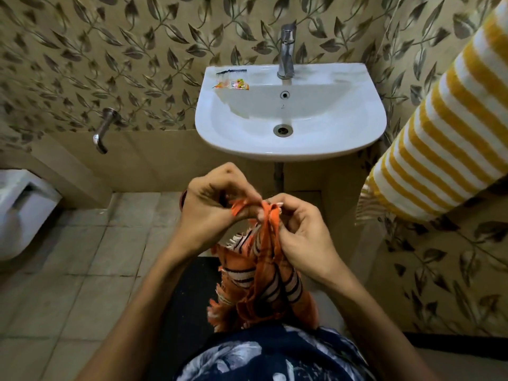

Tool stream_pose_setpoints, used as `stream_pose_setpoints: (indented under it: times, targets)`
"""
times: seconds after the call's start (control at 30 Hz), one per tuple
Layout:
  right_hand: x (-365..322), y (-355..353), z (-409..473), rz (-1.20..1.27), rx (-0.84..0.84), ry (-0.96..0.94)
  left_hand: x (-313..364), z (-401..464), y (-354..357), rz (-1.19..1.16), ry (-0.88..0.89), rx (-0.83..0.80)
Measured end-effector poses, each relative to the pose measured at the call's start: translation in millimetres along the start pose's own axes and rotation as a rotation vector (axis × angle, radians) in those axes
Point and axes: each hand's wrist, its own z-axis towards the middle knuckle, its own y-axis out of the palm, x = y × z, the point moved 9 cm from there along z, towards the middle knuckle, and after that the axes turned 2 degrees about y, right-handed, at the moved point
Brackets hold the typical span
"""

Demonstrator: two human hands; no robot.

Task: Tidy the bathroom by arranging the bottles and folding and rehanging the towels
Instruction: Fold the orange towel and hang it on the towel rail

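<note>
Sink (290, 145), yellow towel (445, 138) flank both hands' towel (264, 273) grip.

Hands: an orange striped towel (258, 270) is pinched at its top edge by the left hand (211, 207) and the right hand (299, 237), centre of the frame.
Towel: its fringed bulk is seen hanging bunched below the hands.
Sink: a white basin (357, 127) with a chrome tap (286, 50) is shown at upper centre.
Right edge: a yellow-and-white striped towel (445, 127) is hung there.
Left edge: a white toilet (19, 210) is partly seen.

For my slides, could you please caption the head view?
Both hands pinch an orange striped towel before the sink.
</note>
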Motion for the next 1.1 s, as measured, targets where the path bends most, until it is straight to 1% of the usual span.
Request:
stream_pose_setpoints:
  times: [0.03, 0.07, 0.1, 0.13, 0.17, 0.2, 0.23, 0.27, 0.33, 0.47, 0.5, 0.53, 0.63, 0.67, 0.7, 0.77, 0.8, 0.87, 0.97, 1.03, 1.1]
  targets:
    - [1.5, -4.7, 1.3, 0.028, 0.036, 0.007, -13.1, -5.7, -11.8, 0.029, -0.074, 0.111]
    - [2.8, -9.0, 1.9, 0.062, 0.062, 0.013, -33.7, -18.4, -24.8, 0.062, -0.223, 0.244]
    - [3.6, -12.3, 2.4, 0.099, 0.078, 0.019, -60.3, -40.9, -31.9, 0.072, -0.451, 0.359]
    - [3.5, -14.5, 3.2, 0.134, 0.087, 0.026, -88.2, -71.3, -25.4, 0.029, -0.743, 0.383]
    - [2.6, -15.7, 3.5, 0.161, 0.092, 0.030, -106.9, -102.3, -6.2, -0.049, -0.999, 0.318]
    - [1.1, -16.8, 3.8, 0.170, 0.096, 0.028, -113.4, -122.9, 12.3, -0.149, -1.135, 0.257]
    - [-0.4, -16.7, 4.8, 0.161, 0.098, 0.020, -113.5, -130.1, 22.1, -0.195, -1.173, 0.236]
    - [-0.8, -14.8, 5.5, 0.139, 0.093, 0.016, -110.4, -129.7, 23.6, -0.178, -1.161, 0.249]
    - [0.0, -11.6, 5.5, 0.109, 0.098, 0.015, -98.1, -117.7, 17.1, -0.072, -1.082, 0.316]
    - [0.9, -9.5, 9.1, 0.074, 0.122, 0.017, -66.8, -104.9, -1.5, 0.347, -0.950, 0.332]
    - [0.3, -11.1, 10.0, 0.061, 0.133, 0.014, -58.6, -103.0, -2.2, 0.388, -0.923, 0.339]
    - [-0.5, -13.1, 10.8, 0.056, 0.147, 0.010, -55.4, -103.2, 0.2, 0.349, -0.917, 0.312]
    - [-2.8, -19.6, 12.5, 0.020, 0.204, -0.013, -55.2, -98.2, 14.7, 0.014, -0.904, 0.213]
    - [-3.6, -20.3, 12.9, -0.001, 0.214, -0.023, -56.4, -95.1, 15.4, -0.014, -0.883, 0.205]
    - [-4.2, -20.1, 13.3, -0.018, 0.214, -0.030, -57.3, -91.8, 12.2, 0.027, -0.847, 0.217]
    - [-5.3, -16.7, 13.9, -0.057, 0.175, -0.046, -54.7, -81.6, 0.3, 0.137, -0.744, 0.306]
    - [-6.5, -13.6, 14.2, -0.083, 0.142, -0.058, -52.7, -75.8, -5.8, 0.154, -0.696, 0.349]
    - [-8.2, -8.3, 14.9, -0.140, 0.073, -0.082, -49.7, -63.9, -11.3, 0.164, -0.609, 0.362]
    - [-8.5, -3.5, 17.1, -0.266, 0.007, -0.111, -36.2, -43.7, -5.3, 0.210, -0.420, 0.262]
    - [-7.5, -2.7, 21.1, -0.412, -0.015, -0.133, -26.6, -34.0, 3.5, 0.166, -0.316, 0.164]
    - [-6.0, -0.8, 26.8, -0.524, -0.072, -0.127, -23.2, -28.4, 9.1, 0.134, -0.248, 0.084]
